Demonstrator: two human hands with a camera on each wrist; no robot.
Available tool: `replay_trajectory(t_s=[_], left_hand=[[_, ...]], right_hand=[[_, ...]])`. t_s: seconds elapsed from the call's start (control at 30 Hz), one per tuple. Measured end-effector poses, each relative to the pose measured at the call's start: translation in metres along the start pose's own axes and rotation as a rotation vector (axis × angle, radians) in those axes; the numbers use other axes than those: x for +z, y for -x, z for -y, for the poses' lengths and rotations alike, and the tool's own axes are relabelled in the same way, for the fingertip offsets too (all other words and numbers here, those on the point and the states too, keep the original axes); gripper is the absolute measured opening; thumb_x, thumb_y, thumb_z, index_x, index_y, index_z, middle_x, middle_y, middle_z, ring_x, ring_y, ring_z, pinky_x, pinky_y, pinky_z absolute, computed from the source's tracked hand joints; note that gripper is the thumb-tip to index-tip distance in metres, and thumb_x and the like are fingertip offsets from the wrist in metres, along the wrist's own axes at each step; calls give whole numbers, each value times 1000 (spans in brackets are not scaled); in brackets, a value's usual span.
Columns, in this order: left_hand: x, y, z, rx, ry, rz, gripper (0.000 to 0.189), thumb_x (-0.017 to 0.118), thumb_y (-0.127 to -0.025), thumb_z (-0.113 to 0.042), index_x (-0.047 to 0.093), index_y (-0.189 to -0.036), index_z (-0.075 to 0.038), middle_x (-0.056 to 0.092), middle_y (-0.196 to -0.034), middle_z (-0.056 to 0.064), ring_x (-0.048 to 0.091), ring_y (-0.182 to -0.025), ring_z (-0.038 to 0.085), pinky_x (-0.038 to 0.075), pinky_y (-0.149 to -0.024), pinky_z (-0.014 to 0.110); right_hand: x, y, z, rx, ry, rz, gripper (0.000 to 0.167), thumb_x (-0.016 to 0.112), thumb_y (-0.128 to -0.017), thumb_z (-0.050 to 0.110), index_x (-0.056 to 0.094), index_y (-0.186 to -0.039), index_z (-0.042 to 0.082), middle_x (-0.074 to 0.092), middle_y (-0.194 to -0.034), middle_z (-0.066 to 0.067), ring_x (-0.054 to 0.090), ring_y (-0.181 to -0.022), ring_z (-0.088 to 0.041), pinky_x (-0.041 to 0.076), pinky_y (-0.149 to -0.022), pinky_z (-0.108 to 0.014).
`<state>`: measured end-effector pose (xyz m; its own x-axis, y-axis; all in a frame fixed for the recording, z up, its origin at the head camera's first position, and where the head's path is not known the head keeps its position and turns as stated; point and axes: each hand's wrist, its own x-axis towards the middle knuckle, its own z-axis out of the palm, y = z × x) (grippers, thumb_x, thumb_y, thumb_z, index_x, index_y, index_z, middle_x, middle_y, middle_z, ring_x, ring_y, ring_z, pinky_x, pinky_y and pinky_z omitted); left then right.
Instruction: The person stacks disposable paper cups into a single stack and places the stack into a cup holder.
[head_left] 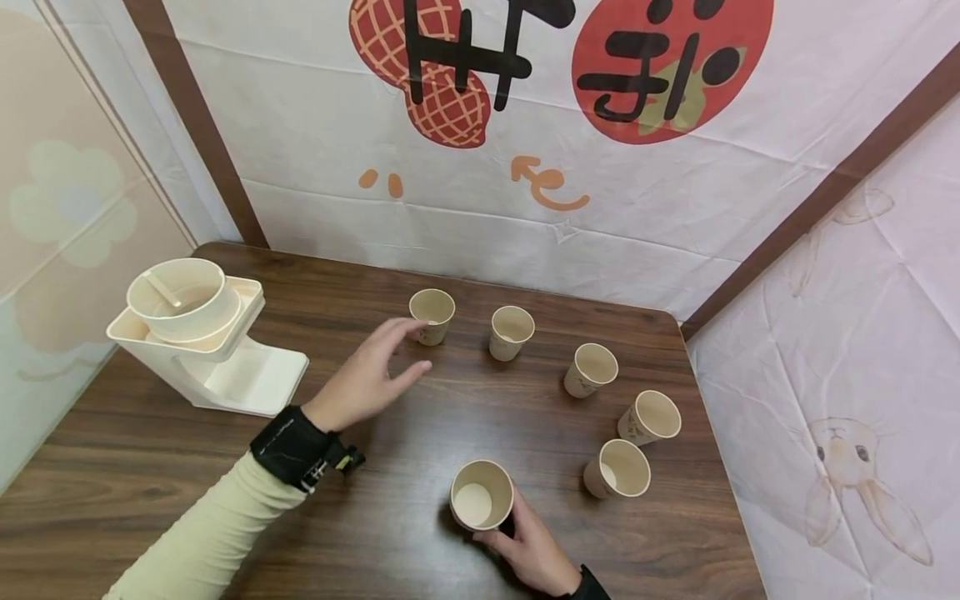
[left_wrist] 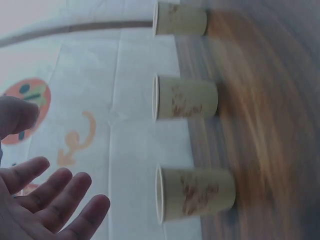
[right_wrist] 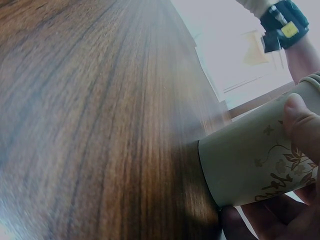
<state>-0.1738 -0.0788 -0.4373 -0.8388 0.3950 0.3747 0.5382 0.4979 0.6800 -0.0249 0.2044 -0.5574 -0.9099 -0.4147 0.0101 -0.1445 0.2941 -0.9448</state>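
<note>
A: What is the right hand (head_left: 536,546) doing?

B: Grasping. Its thumb lies across the near side of a beige cup (head_left: 477,502), and its fingers curl round the right side. The hand comes in from the near edge, right of the middle.

A: And that cup?

B: In the near middle of the brown table (head_left: 420,433), mouth up, with a brown leafy print on its side. I can't tell whether its base touches the wood.

A: The left hand (head_left: 363,379)?

B: Released, holding nothing. Its fingers stretch to the far right, thumb spread away from them. In the head view the fingertips overlap the leftmost far cup (head_left: 432,312), but the left wrist view shows a gap.

A: The arm behind it?

B: It slants in from near left, a pale sleeve (head_left: 217,521) ending at a black wristband (head_left: 292,450).

A: Farther out?

B: Four more cups (head_left: 512,333) curve round to the right, the nearest two close together. At far left, a white stand (head_left: 258,379) bears a bowl (head_left: 187,321). A printed cloth (head_left: 465,221) hangs beyond the table.
</note>
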Motion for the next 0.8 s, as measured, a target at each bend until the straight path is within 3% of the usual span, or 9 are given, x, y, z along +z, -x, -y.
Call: replay_trajectory(t_s=[0.17,0.4,0.53,0.8], left_hand=[[-7,-19,15,-25,9,-22,59,73,-96,-14,47,-145,4,53,-138,20,52,-125,34,47,-100,49],[-3,-41,34,-59,21,-26,65,75,-94,-18,44,-148,2,49,-142,23,50,-127,39,47,-99,53],[-2,-54,42,-72,-3,-35,69,77,-93,-22,44,-148,3,47,-143,22,48,-129,40,43,-106,52],[0,-74,61,-134,-5,4,78,79,-90,-32,41,-152,-3,41,-152,19,41,-139,36,37,-113,52]], right_hand=[[0,0,3,16,-4,-6,77,77,-93,23,34,-156,18,46,-153,-7,44,-138,-27,34,-114,-25],[0,0,3,4,-20,5,74,76,-93,22,35,-155,16,47,-152,-9,44,-138,-29,33,-114,-24],[0,0,3,1,-21,5,75,76,-93,21,34,-155,17,47,-152,-9,44,-138,-29,33,-114,-24],[0,0,2,-5,-9,7,74,75,-94,21,34,-155,15,47,-152,-11,44,-138,-30,33,-114,-25]])
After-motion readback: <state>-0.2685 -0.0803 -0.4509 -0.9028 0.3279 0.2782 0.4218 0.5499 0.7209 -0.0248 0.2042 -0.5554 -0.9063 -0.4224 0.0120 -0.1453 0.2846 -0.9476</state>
